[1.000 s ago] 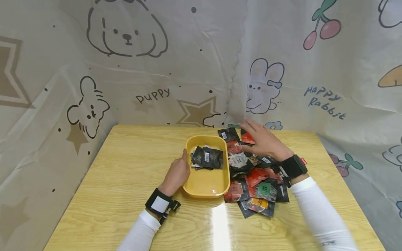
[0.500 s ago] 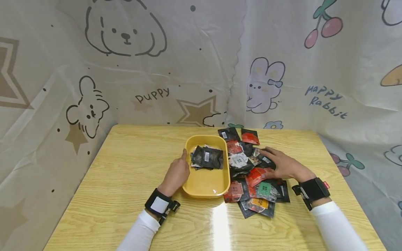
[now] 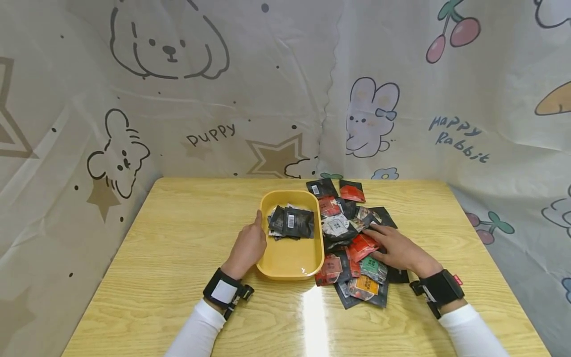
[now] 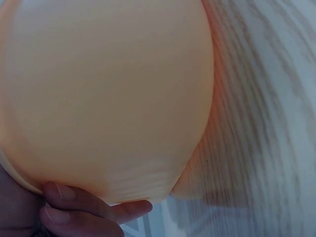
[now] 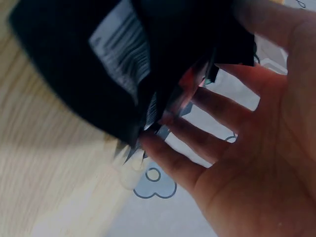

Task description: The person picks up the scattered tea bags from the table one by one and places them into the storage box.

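A yellow plastic tub [image 3: 290, 260] stands on the table with several black packets [image 3: 299, 223] lying flat inside, one showing a white barcode label. At its left rim my left hand [image 3: 246, 248] grips the tub; the left wrist view shows fingers [image 4: 74, 210] against its outer wall. Right of the tub lies a loose heap of small sachets. My right hand [image 3: 401, 252] reaches into the heap with spread fingers, beside a red sachet [image 3: 362, 247]. In the right wrist view, the fingertips touch a black sachet [image 5: 64, 64] with a barcode.
Sachets with green [image 3: 373, 267] and orange [image 3: 363, 285] labels lie at the heap's near side. A black sachet [image 3: 322, 188] and a red-and-black one [image 3: 351, 191] lie near the back edge. A printed curtain [image 3: 276, 99] hangs behind the wooden table [image 3: 187, 223].
My right hand has come down from above the back of the heap to its right side and now touches sachets. The left hand stays on the tub. The head view has shifted slightly.
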Demonstrator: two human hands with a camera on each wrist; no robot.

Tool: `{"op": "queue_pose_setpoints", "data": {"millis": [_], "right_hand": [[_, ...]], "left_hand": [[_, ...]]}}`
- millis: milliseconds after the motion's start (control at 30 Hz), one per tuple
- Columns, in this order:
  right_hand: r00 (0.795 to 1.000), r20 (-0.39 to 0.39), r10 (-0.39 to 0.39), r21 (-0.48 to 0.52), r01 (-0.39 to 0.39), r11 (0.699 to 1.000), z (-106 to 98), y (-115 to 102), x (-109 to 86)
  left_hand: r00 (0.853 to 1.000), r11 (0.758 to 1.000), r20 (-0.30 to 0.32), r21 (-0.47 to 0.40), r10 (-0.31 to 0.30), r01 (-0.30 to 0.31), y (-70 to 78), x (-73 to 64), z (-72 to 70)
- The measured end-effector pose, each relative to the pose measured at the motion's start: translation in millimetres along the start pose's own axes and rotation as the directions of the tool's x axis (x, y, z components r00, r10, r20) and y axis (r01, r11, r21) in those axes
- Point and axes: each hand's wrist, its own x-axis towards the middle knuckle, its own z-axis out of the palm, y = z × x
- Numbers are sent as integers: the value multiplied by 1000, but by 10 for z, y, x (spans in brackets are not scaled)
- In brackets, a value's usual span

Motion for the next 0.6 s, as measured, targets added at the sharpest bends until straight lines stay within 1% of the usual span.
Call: {"op": "queue_pose_setpoints", "data": {"millis": [133, 233, 333, 433, 500, 600], "right_hand": [[997, -67, -23, -39, 21, 999, 28, 22, 41], [995, -98, -27, -55, 22, 998, 25, 24, 86], [994, -106, -22, -58, 16, 998, 7, 16, 128], [994, -108, 7, -40, -11, 999, -30, 2, 153], [994, -107, 30, -14, -31, 999, -71, -5, 154], [995, -84, 61, 43, -58, 997, -178, -28, 129]], "left_hand": [[1000, 1000, -8, -4, 5, -5, 0, -7, 3], [1000, 1000, -13, -4, 10, -10, -6, -7, -1], [1000, 1000, -16, -1, 19, -19, -14, -6, 2], [999, 1000, -19, -2, 27, -27, -20, -7, 8], [999, 999, -20, -5, 31, -31, -20, -9, 10], [999, 999, -23, -7, 33, -33, -20, -12, 6]]}}
